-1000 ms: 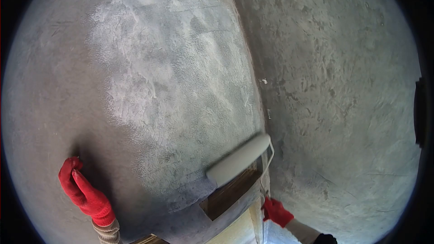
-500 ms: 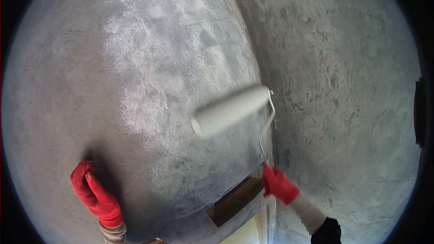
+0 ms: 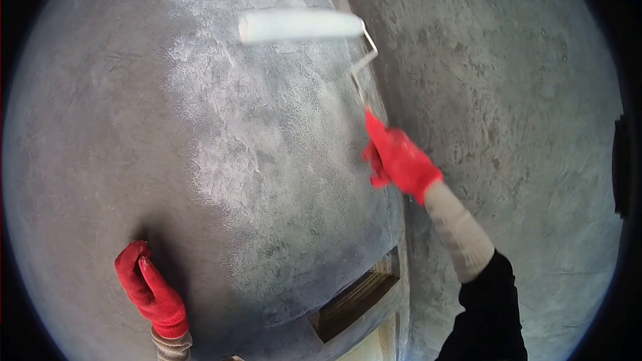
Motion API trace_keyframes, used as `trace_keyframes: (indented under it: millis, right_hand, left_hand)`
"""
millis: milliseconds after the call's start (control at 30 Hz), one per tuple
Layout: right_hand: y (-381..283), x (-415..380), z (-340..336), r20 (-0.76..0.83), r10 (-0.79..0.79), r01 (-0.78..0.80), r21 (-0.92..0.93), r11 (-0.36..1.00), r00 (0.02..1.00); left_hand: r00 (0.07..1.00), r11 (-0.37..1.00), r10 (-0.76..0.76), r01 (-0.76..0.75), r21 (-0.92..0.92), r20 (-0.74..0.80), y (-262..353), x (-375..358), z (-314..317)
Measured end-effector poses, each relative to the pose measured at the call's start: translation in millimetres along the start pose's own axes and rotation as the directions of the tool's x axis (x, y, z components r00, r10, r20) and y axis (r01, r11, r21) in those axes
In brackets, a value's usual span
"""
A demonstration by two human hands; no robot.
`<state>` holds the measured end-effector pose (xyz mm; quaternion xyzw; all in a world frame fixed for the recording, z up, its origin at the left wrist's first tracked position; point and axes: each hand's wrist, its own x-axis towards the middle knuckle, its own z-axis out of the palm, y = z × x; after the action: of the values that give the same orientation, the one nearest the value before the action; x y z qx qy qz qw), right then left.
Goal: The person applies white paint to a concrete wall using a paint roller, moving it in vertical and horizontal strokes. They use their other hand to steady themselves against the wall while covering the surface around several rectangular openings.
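Note:
My right hand (image 3: 398,160), in a red knit glove, is closed around the handle of a paint roller. The wide white roller sleeve (image 3: 301,25) lies almost level at the upper part of the wall, and its bent wire frame (image 3: 364,60) runs down to my glove. The sleeve is slightly blurred, and my fingers hide the handle. At lower left, my left hand (image 3: 152,294), gloved in red too, is raised close to the wall with its fingers curled in towards the thumb. Nothing shows in it. A whitish, wet-looking coat (image 3: 267,134) covers the wall's middle strip.
Bare grey wall (image 3: 100,134) lies left of the coated strip. A corner (image 3: 382,87) separates it from another rough grey wall (image 3: 508,127) on the right. Low in the wall is a rectangular recess (image 3: 354,304) with brown inside. A dark object (image 3: 622,167) stands at the far right edge.
My right hand has moved up the wall with the paint roller, and the sleeve has turned from slanted to nearly level. My left hand sits almost where it was.

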<state>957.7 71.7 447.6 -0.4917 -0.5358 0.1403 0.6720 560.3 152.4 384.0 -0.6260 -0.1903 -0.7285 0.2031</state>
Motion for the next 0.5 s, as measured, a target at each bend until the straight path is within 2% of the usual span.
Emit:
trace_keyframes:
  millis: [100,200,267,333,367,500]
  right_hand:
    - [46.8,-52.3,1.9,-0.003,0.219,-0.219,-0.006,0.976,0.976]
    - [98.6,-110.3,7.8,-0.005,0.369,-0.369,0.029,0.929,0.929]
    - [125.3,-131.8,11.3,-0.015,0.408,-0.407,0.046,0.912,0.913]
    - [119.7,-133.0,17.8,0.030,0.480,-0.479,0.149,0.865,0.877]
    - [113.0,-128.4,17.5,0.032,0.471,-0.471,0.146,0.870,0.881]
    - [48.6,-70.0,13.1,0.052,0.166,-0.172,0.147,0.974,0.985]
  left_hand:
    - [1.000,1.000,0.018,-0.018,0.013,0.005,2.9,1.8,0.1]
    - [0.999,0.999,0.034,-0.034,-0.016,-0.010,3.1,2.3,1.0]
    - [0.999,0.999,0.049,-0.049,-0.020,-0.013,4.1,2.7,1.4]
    - [0.999,0.999,0.041,-0.042,-0.027,-0.020,4.7,2.4,2.0]
    - [0.999,0.999,0.035,-0.035,-0.031,-0.018,4.8,2.8,1.6]
    - [1.000,0.999,0.006,-0.006,-0.049,-0.004,6.9,2.4,-1.4]
